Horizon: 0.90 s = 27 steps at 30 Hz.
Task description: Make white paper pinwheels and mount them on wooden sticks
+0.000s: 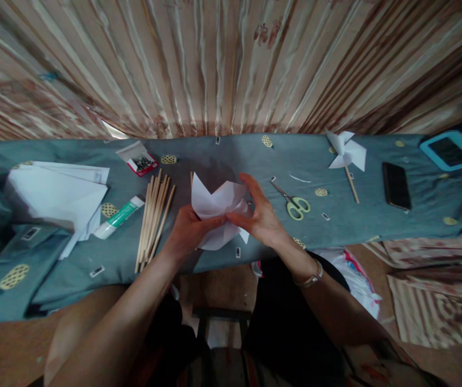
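Observation:
A white paper pinwheel [218, 199] with its corners bent inward is held above the cloth, between both hands. My left hand [190, 228] grips its left side, the thumb pressing toward the centre. From the right, my right hand [261, 215] pinches near the middle with the thumb, while its index finger reaches up along the paper's edge. Part of the paper's centre is hidden by the thumbs. Just behind the paper's left edge, the tip of a wooden stick [191, 178] shows. Scissors [291, 201] with green handles lie right of my right hand.
Left of my hands lie several wooden sticks [154, 220], a glue tube [120, 217], an open box of pins [142, 164] and paper sheets [57, 188]. To the right are a finished pinwheel [347, 153] on a stick, a phone [396, 185] and a blue-framed tablet [451, 150]. Corrugated metal [214, 64] rises behind.

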Available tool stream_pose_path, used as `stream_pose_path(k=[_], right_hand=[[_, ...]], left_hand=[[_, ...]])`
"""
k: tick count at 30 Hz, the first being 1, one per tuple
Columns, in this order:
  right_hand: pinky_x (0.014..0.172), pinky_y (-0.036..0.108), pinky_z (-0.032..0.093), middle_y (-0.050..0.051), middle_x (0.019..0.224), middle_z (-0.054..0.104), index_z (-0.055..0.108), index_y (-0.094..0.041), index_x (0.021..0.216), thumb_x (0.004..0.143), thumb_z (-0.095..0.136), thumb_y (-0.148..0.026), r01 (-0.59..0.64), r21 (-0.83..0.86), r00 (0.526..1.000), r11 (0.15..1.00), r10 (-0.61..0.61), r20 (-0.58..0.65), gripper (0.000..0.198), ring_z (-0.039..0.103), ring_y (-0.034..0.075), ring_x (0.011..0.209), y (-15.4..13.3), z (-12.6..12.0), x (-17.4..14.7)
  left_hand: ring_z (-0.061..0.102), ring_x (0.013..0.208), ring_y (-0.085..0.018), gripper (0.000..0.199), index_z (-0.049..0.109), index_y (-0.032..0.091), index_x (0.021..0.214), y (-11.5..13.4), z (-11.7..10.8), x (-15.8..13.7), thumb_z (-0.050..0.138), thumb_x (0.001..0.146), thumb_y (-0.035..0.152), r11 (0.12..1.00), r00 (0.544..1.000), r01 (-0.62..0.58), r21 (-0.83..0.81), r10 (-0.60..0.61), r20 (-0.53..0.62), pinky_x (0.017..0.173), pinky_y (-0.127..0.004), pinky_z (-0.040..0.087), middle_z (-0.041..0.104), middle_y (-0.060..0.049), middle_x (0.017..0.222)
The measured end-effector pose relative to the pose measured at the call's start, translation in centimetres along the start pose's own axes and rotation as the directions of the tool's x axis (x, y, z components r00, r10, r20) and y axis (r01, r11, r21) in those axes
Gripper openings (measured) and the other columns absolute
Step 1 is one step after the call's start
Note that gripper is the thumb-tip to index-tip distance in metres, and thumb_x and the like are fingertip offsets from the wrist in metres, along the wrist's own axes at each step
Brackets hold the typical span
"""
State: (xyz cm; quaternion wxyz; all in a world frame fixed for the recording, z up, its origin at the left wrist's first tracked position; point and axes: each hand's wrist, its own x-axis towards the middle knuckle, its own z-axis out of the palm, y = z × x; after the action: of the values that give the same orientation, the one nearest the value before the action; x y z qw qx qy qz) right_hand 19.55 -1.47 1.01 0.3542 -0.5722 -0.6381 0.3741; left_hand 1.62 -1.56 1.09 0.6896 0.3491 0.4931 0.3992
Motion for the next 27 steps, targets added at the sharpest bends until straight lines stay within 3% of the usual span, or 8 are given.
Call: stream_pose_path(k=[7, 11, 20, 23, 27], right_hand=[[0.122, 0.049, 0.027, 0.014, 0.159, 0.035, 0.036, -0.02, 0.149, 0.062, 0.082, -0.051, -0.067, 0.095, 0.998, 0.993, 0.065, 0.024, 0.103, 0.034, 0.03, 0.147, 0.3, -0.3, 0.3], [0.12, 0.051, 0.029, 0.01, 0.156, 0.04, 0.041, -0.026, 0.146, 0.058, 0.086, -0.049, -0.081, 0.134, 0.997, 0.988, 0.081, 0.008, 0.102, 0.036, 0.03, 0.146, 0.8, -0.4, 0.4], [0.121, 0.05, 0.027, 0.012, 0.155, 0.041, 0.043, -0.025, 0.146, 0.057, 0.088, -0.05, -0.103, 0.176, 0.995, 0.979, 0.098, 0.035, 0.104, 0.036, 0.031, 0.146, 0.7, -0.4, 0.5], [0.121, 0.05, 0.027, 0.011, 0.156, 0.041, 0.046, -0.026, 0.145, 0.059, 0.088, -0.048, -0.056, 0.168, 0.998, 0.984, 0.05, 0.038, 0.097, 0.035, 0.03, 0.146, 0.6, -1.0, 0.6], [0.119, 0.049, 0.031, 0.006, 0.154, 0.044, 0.057, -0.031, 0.135, 0.075, 0.078, -0.047, 0.096, 0.191, 0.995, 0.977, -0.095, -0.014, 0.065, 0.036, 0.026, 0.146, 0.4, -2.0, 1.0]], left_hand=[[0.073, 0.077, -0.024, 0.036, 0.077, 0.014, 0.081, 0.1, -0.3, -0.1, 0.09, 0.05, 0.029, 0.999, 1.0, -0.019, 0.042, 0.019, -0.014, 0.074, -0.036, 0.058, 0.079, -0.007, 0.084], [0.072, 0.073, -0.023, 0.033, 0.078, 0.015, 0.077, 0.2, -0.5, 0.0, 0.091, 0.05, 0.029, 0.999, 1.0, -0.013, 0.037, 0.014, -0.016, 0.072, -0.035, 0.057, 0.079, -0.007, 0.082], [0.07, 0.067, -0.02, 0.029, 0.077, 0.016, 0.074, 0.5, -0.2, -0.1, 0.089, 0.049, 0.025, 1.0, 0.999, -0.009, 0.01, 0.01, -0.045, 0.067, -0.031, 0.055, 0.078, -0.005, 0.077], [0.069, 0.068, -0.02, 0.03, 0.077, 0.015, 0.077, 0.5, -0.1, -0.2, 0.088, 0.051, 0.024, 1.0, 0.999, -0.003, -0.023, 0.002, -0.053, 0.068, -0.031, 0.054, 0.077, -0.004, 0.077], [0.067, 0.066, -0.017, 0.028, 0.076, 0.014, 0.075, 0.4, 0.2, -0.4, 0.086, 0.05, 0.021, 0.997, 0.998, 0.017, -0.072, -0.021, -0.052, 0.066, -0.029, 0.053, 0.077, -0.004, 0.077]])
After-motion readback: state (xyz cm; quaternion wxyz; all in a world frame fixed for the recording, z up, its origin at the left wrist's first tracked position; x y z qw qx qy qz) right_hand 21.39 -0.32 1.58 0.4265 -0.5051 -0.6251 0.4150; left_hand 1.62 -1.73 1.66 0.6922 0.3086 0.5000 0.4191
